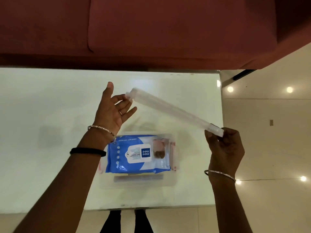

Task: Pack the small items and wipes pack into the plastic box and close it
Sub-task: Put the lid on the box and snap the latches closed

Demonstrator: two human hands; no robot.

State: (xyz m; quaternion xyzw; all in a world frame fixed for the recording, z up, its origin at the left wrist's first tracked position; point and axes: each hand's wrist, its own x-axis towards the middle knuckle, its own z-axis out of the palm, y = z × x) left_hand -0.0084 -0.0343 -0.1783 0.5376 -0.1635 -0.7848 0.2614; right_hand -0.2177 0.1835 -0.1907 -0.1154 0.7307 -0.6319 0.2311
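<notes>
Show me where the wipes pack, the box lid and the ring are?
wipes pack (pixel 133 154): head view, on its white label.
box lid (pixel 175 110): head view, middle of its clear edge.
ring (pixel 120 113): head view, band on a left-hand finger.

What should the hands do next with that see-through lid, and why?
Probably lower the clear lid flat over the plastic box. The wipes pack already lies inside, and the lid hangs tilted above it, pinched by the right hand, with the open left hand at its far end.
</notes>
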